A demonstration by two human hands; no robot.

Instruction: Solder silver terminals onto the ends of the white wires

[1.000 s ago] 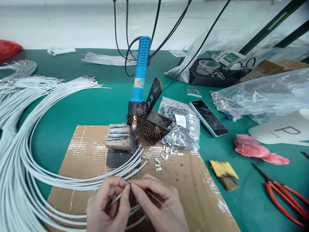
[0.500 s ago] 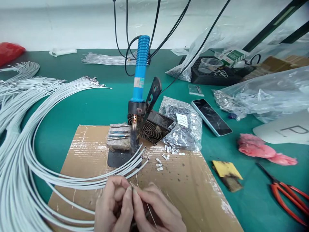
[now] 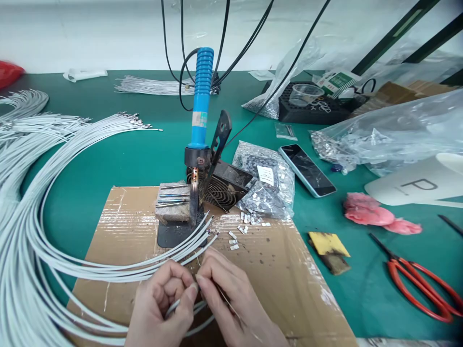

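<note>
— Pinched on both sides! Left hand (image 3: 162,303) curls round a white cable (image 3: 172,308), thumb almost against the forefinger; right hand (image 3: 233,301) nips a thin strand (image 3: 229,305) between thumb and forefinger.

— And what's just changed?

— Daylight between them! Half a second ago the fingertips were bunched together; now a sliver of gap shows, and the right knuckles have pushed forward, away from the body.

— Meaning what for the work?

— Looks to me like a fresh hold on the strand, fine fingering right by the cable. Whether the two actually touch, I can't tell; the fingers hide it.

— So where's the cable?

— Through the left palm, its tip out of sight. Just beyond the grip, a bundle (image 3: 144,272) sweeps in from the left; past that stands the iron (image 3: 203,91), with little tabs (image 3: 234,247) ahead and to the right.

— How are the hands set?

— Low over the cardboard (image 3: 282,279), thumbs facing each other! Left fingers tuck inward; the right hand arches higher, the strand trailing back beneath its fingers toward the wrist.
</note>
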